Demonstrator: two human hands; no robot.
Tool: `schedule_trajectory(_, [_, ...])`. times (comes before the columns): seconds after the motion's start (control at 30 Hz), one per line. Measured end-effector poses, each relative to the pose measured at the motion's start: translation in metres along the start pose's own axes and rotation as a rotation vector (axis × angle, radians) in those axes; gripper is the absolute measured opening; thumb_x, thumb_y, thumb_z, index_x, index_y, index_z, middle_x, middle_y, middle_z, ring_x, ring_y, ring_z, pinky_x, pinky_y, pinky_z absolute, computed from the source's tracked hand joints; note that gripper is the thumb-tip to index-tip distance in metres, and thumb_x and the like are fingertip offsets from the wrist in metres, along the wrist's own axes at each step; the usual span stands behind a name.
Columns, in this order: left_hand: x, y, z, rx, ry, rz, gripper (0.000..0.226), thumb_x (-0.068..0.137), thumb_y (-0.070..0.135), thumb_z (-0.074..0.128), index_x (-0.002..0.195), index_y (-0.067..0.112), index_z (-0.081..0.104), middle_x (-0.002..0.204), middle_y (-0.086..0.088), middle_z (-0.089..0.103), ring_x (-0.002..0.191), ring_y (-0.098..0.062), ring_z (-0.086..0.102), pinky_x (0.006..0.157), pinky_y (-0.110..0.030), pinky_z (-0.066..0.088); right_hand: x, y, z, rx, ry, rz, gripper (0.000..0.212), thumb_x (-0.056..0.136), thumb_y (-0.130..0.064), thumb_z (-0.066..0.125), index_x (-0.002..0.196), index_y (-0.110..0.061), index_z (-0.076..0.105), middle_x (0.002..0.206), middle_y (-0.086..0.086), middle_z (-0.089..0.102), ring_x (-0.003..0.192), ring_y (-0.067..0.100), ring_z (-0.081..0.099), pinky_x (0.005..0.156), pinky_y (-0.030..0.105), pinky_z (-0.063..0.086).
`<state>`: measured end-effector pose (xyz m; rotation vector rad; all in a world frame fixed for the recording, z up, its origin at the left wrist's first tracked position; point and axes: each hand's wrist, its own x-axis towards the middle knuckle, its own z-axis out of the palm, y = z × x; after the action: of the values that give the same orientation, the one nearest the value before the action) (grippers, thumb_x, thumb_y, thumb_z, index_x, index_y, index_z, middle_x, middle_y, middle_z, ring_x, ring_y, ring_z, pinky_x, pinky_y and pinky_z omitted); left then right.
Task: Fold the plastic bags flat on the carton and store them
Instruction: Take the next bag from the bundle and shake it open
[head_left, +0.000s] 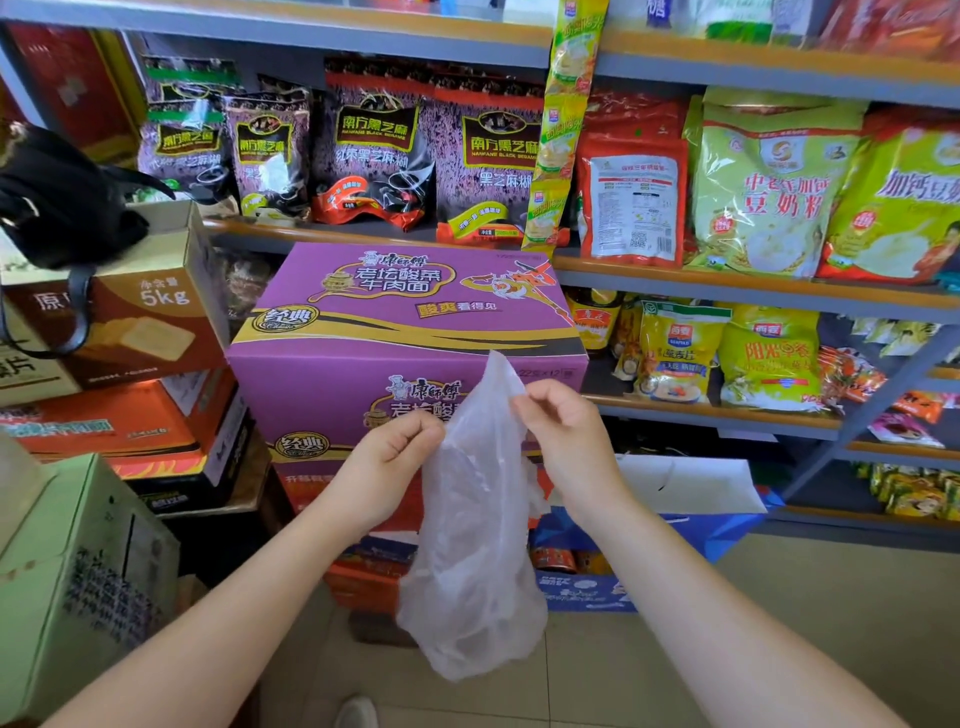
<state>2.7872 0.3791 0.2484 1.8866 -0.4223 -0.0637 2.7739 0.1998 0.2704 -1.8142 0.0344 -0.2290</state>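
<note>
Plastic bag (475, 545) thin, translucent, crinkled; carton (410, 306) glossy printed cardboard

At frame centre, the purple printed cardboard carton (410, 306) tops a stack of boxes on the beige tiled floor (779, 587).

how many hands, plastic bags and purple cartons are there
hands: 2, left hand and right hand, both pinching the bag
clear plastic bag: 1, hanging in the air
purple noodle carton: 1
total: 4
</note>
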Motion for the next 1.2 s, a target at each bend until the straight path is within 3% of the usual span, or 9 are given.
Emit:
schedule_trajectory(0.1, [0.003,-0.009,-0.002,0.221,0.047,-0.101,0.024,0.094,0.02,0.046,0.074,0.021,0.059,0.076,0.007,0.062,0.072,-0.008,0.055,0.071,-0.03,0.043,0.001,0.002,0.002,-0.288,0.008,-0.237,0.014,0.093,-0.016,0.052,0.08,-0.019,0.057,0.064,-0.015,0.051,0.061,-0.002,0.048,0.057,0.01,0.036])
schedule_trajectory(0.27, [0.009,0.025,0.007,-0.066,0.105,-0.101,0.028,0.088,0.047,0.049,0.104,0.027,0.057,0.1,0.015,0.063,0.096,0.0,0.057,0.082,-0.022,0.045,0.002,0.006,0.007,-0.56,-0.034,-0.409,0.024,0.091,-0.028,0.046,0.096,-0.018,0.068,0.081,-0.006,0.069,0.074,0.013,0.061,0.064,0.032,0.047])
schedule_trajectory(0.4, [0.018,0.025,0.014,-0.03,0.158,-0.146,0.016,0.089,0.022,0.058,0.088,0.006,0.06,0.078,0.0,0.061,0.073,-0.014,0.056,0.067,-0.029,0.044,0.008,0.004,-0.002,-0.405,-0.157,-0.276,0.009,0.086,-0.012,0.061,0.086,-0.018,0.068,0.061,-0.015,0.055,0.058,0.002,0.05,0.058,0.015,0.038])
schedule_trajectory(0.57, [0.013,0.01,0.007,-0.415,0.268,-0.213,0.013,0.093,0.022,0.051,0.09,0.019,0.064,0.092,-0.007,0.069,0.091,-0.025,0.065,0.082,-0.04,0.05,0.007,0.021,-0.019,-0.658,-0.225,-0.119,0.018,0.075,-0.008,0.061,0.07,-0.025,0.06,0.061,-0.012,0.055,0.061,0.002,0.051,0.063,0.026,0.044])
schedule_trajectory(0.7, [0.011,0.011,-0.003,-0.619,0.27,-0.112,0.017,0.095,0.022,0.045,0.094,0.015,0.06,0.082,-0.001,0.071,0.081,-0.018,0.067,0.068,-0.029,0.054,-0.002,0.038,-0.022,-0.315,-0.221,0.04,0.01,0.088,-0.014,0.056,0.093,-0.021,0.06,0.094,-0.007,0.061,0.09,0.007,0.057,0.075,0.018,0.043])
schedule_trajectory(0.83, [0.01,0.006,-0.013,-0.781,0.239,-0.083,0.022,0.096,0.023,0.04,0.109,0.012,0.055,0.089,-0.005,0.07,0.086,-0.021,0.067,0.07,-0.032,0.055,-0.007,0.058,-0.015,-0.332,-0.248,0.031,0.049,0.087,-0.026,0.062,0.132,-0.021,0.043,0.124,-0.011,0.045,0.114,0.004,0.045,0.089,0.013,0.038])
schedule_trajectory(0.93, [0.009,0.001,-0.015,-0.821,0.21,-0.083,0.027,0.094,0.025,0.041,0.114,0.011,0.053,0.097,-0.01,0.067,0.091,-0.024,0.066,0.078,-0.036,0.055,-0.004,0.057,-0.009,-0.096,-0.155,0.147,0.012,0.091,-0.02,0.057,0.103,-0.023,0.058,0.094,-0.009,0.059,0.085,0.007,0.058,0.068,0.017,0.045])
schedule_trajectory(1.0, [0.007,-0.004,-0.015,-0.795,0.2,-0.072,0.025,0.094,0.025,0.042,0.111,0.01,0.053,0.095,-0.009,0.067,0.088,-0.024,0.065,0.076,-0.036,0.055,-0.001,0.052,-0.008,-0.041,-0.071,0.113,0.019,0.093,-0.014,0.053,0.075,-0.019,0.058,0.068,-0.006,0.057,0.062,0.004,0.053,0.057,0.02,0.04])
schedule_trajectory(1.2, [0.001,-0.041,-0.02,-0.183,0.331,-0.211,0.019,0.086,0.045,0.052,0.076,0.028,0.051,0.074,0.004,0.053,0.07,-0.015,0.051,0.063,-0.034,0.04,0.016,0.025,-0.028,0.313,0.114,0.125,0.024,0.085,-0.016,0.061,0.066,-0.01,0.047,0.068,0.008,0.042,0.066,0.019,0.04,0.061,0.031,0.03])
